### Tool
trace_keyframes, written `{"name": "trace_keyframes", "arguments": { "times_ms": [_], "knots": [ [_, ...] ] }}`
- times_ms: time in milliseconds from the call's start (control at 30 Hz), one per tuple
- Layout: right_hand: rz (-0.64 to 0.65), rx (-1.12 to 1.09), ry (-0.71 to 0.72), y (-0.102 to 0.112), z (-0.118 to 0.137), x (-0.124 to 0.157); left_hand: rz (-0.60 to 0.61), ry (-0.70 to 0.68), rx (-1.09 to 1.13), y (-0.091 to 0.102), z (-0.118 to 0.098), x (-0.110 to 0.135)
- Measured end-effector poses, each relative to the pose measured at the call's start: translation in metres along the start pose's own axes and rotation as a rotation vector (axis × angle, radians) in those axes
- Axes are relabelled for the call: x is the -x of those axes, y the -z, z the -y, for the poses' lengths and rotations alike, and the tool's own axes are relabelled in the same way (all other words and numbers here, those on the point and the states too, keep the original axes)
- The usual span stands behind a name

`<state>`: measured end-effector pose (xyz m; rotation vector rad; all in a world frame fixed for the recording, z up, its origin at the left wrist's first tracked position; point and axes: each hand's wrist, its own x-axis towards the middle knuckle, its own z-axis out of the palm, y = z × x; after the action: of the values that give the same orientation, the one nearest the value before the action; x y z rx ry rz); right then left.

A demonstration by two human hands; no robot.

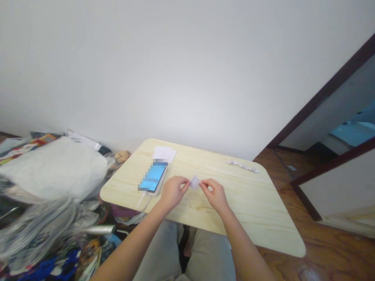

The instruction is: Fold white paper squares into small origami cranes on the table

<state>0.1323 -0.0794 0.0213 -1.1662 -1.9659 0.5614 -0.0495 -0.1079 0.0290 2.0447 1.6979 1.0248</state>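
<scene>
Over the middle of a light wooden table [258, 210], my left hand [173, 191] and my right hand [215, 194] both pinch a small white piece of paper [195, 182] between thumb and fingers. The paper is held just above the tabletop, one hand at each side. A phone [154, 177] with a lit blue screen lies left of my left hand, resting on a white power bank with a white cable. Behind the phone lies a small stack of white paper squares [164, 154].
A row of small folded white paper pieces [243, 166] lies near the table's far right edge. Piled bags, plastic wrap and clutter [49, 203] fill the floor at left. A white wall stands behind; a dark-framed doorway [331, 148] and wooden floor are at right.
</scene>
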Motion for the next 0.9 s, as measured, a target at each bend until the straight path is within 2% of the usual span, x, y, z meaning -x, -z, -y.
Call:
{"name": "trace_keyframes", "arguments": {
  "times_ms": [200, 400, 667, 900],
  "knots": [
    [0.002, -0.021, -0.039, 0.002, -0.003, 0.002, 0.073, 0.017, 0.093, 0.003, -0.003, 0.0],
    [-0.004, -0.019, -0.042, 0.004, 0.001, 0.003, 0.025, -0.037, 0.086, 0.004, -0.016, 0.001],
    [0.006, -0.057, -0.062, 0.007, -0.005, 0.004, 0.075, -0.006, 0.205, 0.004, -0.008, -0.001],
    [0.016, -0.09, -0.076, 0.008, 0.0, 0.004, 0.038, -0.014, 0.179, 0.006, -0.017, 0.004]
  ]
}}
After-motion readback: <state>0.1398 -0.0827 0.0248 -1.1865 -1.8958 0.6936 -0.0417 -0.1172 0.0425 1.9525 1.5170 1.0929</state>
